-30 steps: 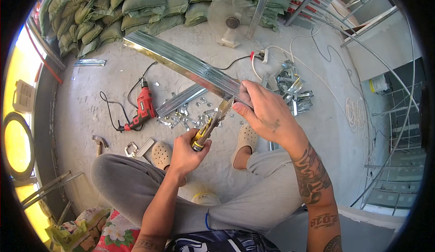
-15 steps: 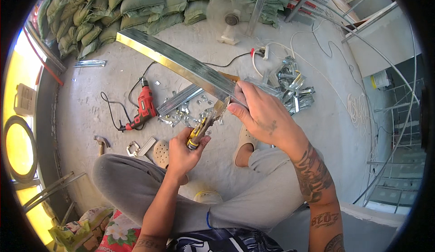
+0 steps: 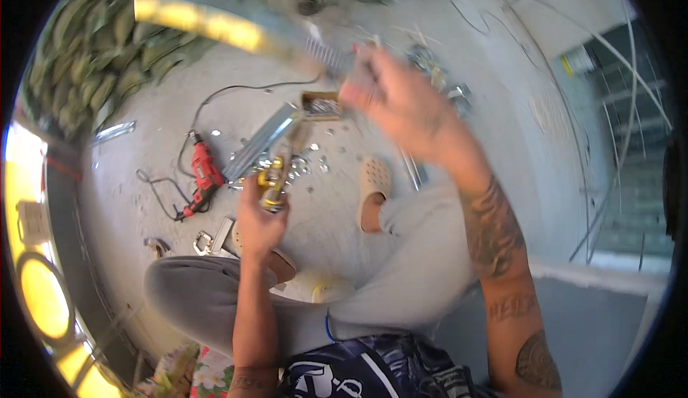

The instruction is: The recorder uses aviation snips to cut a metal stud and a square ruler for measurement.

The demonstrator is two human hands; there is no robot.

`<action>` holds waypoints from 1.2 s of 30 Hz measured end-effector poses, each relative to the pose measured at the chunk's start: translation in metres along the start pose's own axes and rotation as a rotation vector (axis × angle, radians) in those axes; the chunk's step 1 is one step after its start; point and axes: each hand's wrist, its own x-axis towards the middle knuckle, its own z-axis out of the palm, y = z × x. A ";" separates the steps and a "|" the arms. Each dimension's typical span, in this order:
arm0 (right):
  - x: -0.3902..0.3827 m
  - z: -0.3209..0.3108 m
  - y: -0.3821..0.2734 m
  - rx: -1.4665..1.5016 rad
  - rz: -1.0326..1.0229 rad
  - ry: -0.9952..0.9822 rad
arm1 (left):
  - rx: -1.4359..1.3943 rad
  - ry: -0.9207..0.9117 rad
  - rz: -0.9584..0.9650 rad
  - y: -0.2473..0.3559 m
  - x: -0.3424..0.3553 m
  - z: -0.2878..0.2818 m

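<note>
My right hand (image 3: 416, 115) grips one end of a long shiny metal channel (image 3: 222, 29), which is lifted and slants off to the far left. Motion smears both the channel and the fingers around it. Lower down, my left hand (image 3: 259, 219) is closed round the yellow handles of what look like tin snips (image 3: 275, 176). Their jaws point away from me, blurred and apart from the channel. Beneath them on the floor lie another metal channel (image 3: 264, 140) and small bright metal offcuts (image 3: 304, 165).
A red corded drill (image 3: 205, 172) lies at left, its black cable looping away. An open box (image 3: 320, 106) of small metal parts sits ahead. A locking clamp (image 3: 208, 240) and a hammer (image 3: 155, 246) are near my left knee. Stacked green sandbags (image 3: 100, 61) line the far left.
My right hand has swung the channel up and away from the snips, which touched or nearly touched its end before. My left hand has shifted slightly left with the snips. My view has tilted.
</note>
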 end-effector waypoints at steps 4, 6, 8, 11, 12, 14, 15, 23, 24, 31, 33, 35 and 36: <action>-0.032 -0.079 0.079 0.061 0.155 0.277 | -0.126 -0.149 -0.368 -0.008 -0.003 0.004; -0.078 -0.070 0.133 0.134 0.300 0.277 | -0.186 -0.192 -0.355 -0.025 -0.007 0.012; -0.144 -0.018 0.231 0.337 0.399 0.327 | -0.354 -0.172 -0.474 -0.026 -0.005 0.022; -0.271 0.096 0.321 0.088 0.670 0.369 | -0.313 -0.236 -0.511 -0.040 -0.008 0.027; -0.309 0.129 0.336 -0.038 0.714 0.397 | -0.314 -0.249 -0.544 -0.044 -0.009 0.029; -0.356 0.169 0.345 -0.081 0.816 0.383 | -0.309 -0.245 -0.584 -0.054 -0.013 0.033; -0.363 0.187 0.337 -0.163 0.811 0.418 | -0.314 -0.252 -0.629 -0.062 -0.015 0.028; -0.369 0.194 0.374 -0.313 0.963 0.204 | -0.342 -0.217 -0.842 -0.079 -0.010 0.034; -0.351 0.202 0.369 -0.487 0.971 0.083 | -0.330 -0.225 -0.858 -0.086 -0.004 0.028; -0.384 0.194 0.381 -0.198 0.791 0.397 | -0.025 -0.056 -0.682 -0.151 0.081 0.105; -0.371 0.221 0.340 -0.158 0.729 0.397 | 0.322 -0.026 -0.601 -0.208 0.104 0.085; -0.388 0.244 0.293 0.244 0.722 0.549 | 0.419 0.007 -0.544 -0.246 0.110 0.084; -0.386 0.249 0.262 0.673 0.744 0.684 | 0.537 -0.043 -0.540 -0.261 0.110 0.081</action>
